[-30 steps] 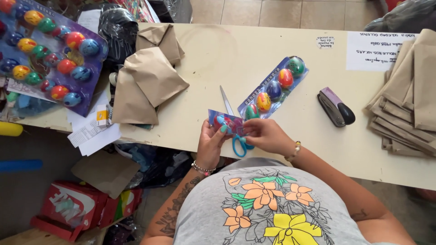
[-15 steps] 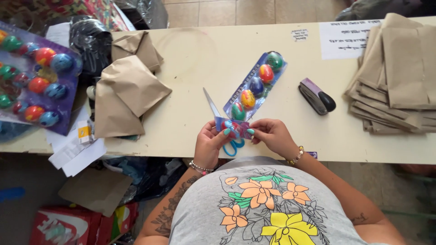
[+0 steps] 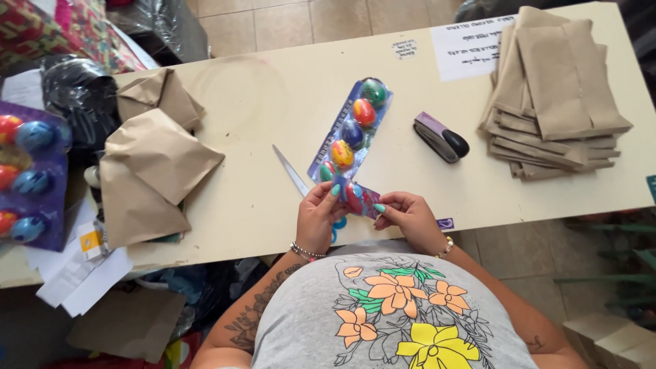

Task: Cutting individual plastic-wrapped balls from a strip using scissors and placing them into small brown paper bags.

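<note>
Both hands, left hand (image 3: 320,213) and right hand (image 3: 404,214), pinch a small cut blister piece (image 3: 355,196) between them, just short of the egg strip (image 3: 348,130), scissors (image 3: 295,178) beneath the left; a loose pinch could, I judge, drop it off the table (image 3: 246,102) edge.

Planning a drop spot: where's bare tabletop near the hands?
Free: between brown bags and egg strip; also front edge below stapler. Crowded: bag stack far right, egg sheet far left, scissors by both hands.
</note>
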